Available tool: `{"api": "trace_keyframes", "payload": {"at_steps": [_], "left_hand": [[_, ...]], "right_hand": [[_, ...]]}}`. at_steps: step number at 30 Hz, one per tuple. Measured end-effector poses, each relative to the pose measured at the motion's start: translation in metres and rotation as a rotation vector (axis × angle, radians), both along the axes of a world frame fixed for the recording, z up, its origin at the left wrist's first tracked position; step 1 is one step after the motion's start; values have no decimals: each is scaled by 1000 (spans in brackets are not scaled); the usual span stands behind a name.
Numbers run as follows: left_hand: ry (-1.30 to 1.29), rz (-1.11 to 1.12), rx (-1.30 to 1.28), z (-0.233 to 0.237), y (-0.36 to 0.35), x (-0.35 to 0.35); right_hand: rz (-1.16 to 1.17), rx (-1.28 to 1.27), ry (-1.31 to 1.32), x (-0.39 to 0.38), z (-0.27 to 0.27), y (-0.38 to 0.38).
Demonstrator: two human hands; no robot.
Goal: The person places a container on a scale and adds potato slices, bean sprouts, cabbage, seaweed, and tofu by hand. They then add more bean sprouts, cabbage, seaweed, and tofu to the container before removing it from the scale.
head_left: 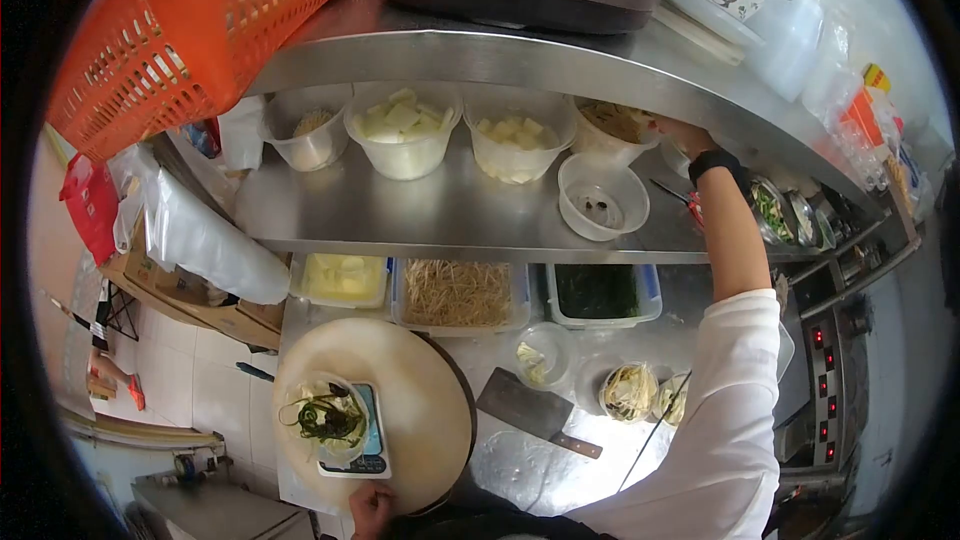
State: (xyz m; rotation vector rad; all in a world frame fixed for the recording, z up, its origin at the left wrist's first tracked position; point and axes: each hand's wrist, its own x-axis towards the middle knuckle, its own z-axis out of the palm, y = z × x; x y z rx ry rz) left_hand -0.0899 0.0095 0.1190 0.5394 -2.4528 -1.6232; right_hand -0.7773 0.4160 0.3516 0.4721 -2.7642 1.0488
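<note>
My right hand (pixel 686 136) reaches up to the steel shelf, beside a tub of brownish shreds (pixel 615 123); the upper shelf's edge and the tubs hide its fingers. A dark band circles that wrist. Low in the view, my left hand (pixel 372 508) rests at the near edge of the round chopping board (pixel 420 410), fingers curled in with nothing visible in them. Just beyond it lies a digital kitchen scale (pixel 372 465). On the scale stands a clear bowl (pixel 335 452) holding dark green strips and pale food.
A cleaver (pixel 525 405) lies on the steel counter beside the board. Behind are boxes of brown shreds (pixel 458 295) and dark green strips (pixel 598 292). Tubs of pale chunks (pixel 404 135) line the shelf. An orange basket (pixel 190 40) overhangs at upper left.
</note>
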Motion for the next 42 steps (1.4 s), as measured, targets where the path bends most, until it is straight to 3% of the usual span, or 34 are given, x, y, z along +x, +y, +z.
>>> {"api": "trace_keyframes", "payload": {"at_steps": [3,5,8,10,14,17,19,20,22,23,25,26,28,32,35,37,38,42], "left_hand": [[-117,-70,-6,-18,-7,7],[49,5,2,-20,-3,3],[28,33,102,-15,-1,3],[12,48,132,-9,1,-1],[-27,69,128,-31,-4,10],[-28,81,160,-29,-3,8],[-14,79,157,-36,-3,10],[-2,75,152,-38,-4,11],[-6,71,132,-36,-3,10],[-10,66,111,-34,-3,10],[-18,74,110,-23,0,6],[-20,81,109,-21,1,4],[-22,103,139,-22,3,4],[-35,120,180,-16,3,2],[-17,103,150,-25,1,5],[-36,112,154,-25,1,5],[-55,121,160,-25,2,5],[-27,80,102,-19,3,3]], "right_hand": [[-11,-147,5,7,-4,-15],[4,-286,-16,19,-2,-24],[45,-377,-24,9,-6,-20],[-3,-105,74,-44,-36,-1],[-33,-130,40,-53,-42,-21],[-54,102,230,-27,-24,-50],[-102,-316,-46,6,-10,-67],[-102,-315,-46,-7,-16,-55],[63,-212,226,-50,-38,-15],[65,-210,222,-48,-38,-10],[-9,414,981,-39,-37,0],[-7,415,980,-41,-33,-2],[18,225,242,-45,-25,-8],[58,152,456,-48,-50,-50],[82,141,227,-80,-71,-37],[9,-218,164,-59,-53,-35],[9,-267,132,-54,-45,-34],[-20,-121,35,-68,-42,-14]]}}
